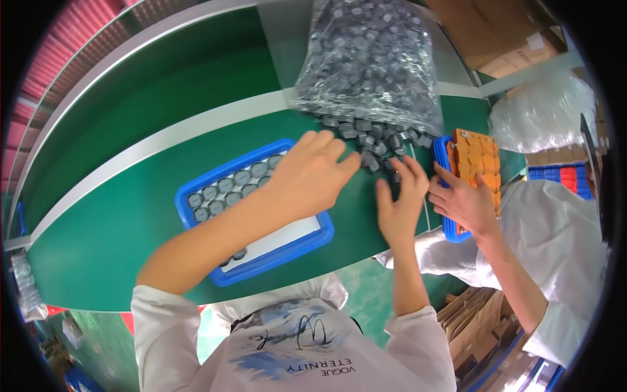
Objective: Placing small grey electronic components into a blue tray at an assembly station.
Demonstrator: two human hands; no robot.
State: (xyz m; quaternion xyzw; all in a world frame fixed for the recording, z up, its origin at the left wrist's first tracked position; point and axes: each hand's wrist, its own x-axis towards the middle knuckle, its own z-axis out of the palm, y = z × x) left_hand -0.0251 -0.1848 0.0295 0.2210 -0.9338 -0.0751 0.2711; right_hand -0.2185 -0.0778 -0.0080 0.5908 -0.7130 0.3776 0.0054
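Observation:
My left hand is over the upper right side of a blue tray, fingers curled and tips toward a pile of parts; whatever they hold is hidden. Rows of round dark grey plastic pieces stand on the tray's white bottom, and my forearm covers some of them. At the near edge of the loose dark grey parts is my right hand, its thumb and fingers apart with dark pieces just beyond them. A large clear plastic bag full of similar grey parts lies behind the pile.
To the right, a co-worker's hand touches an orange fixture lying on stacked blue trays. Behind are cardboard boxes and a bulging clear plastic bag. The green table has a curved near edge.

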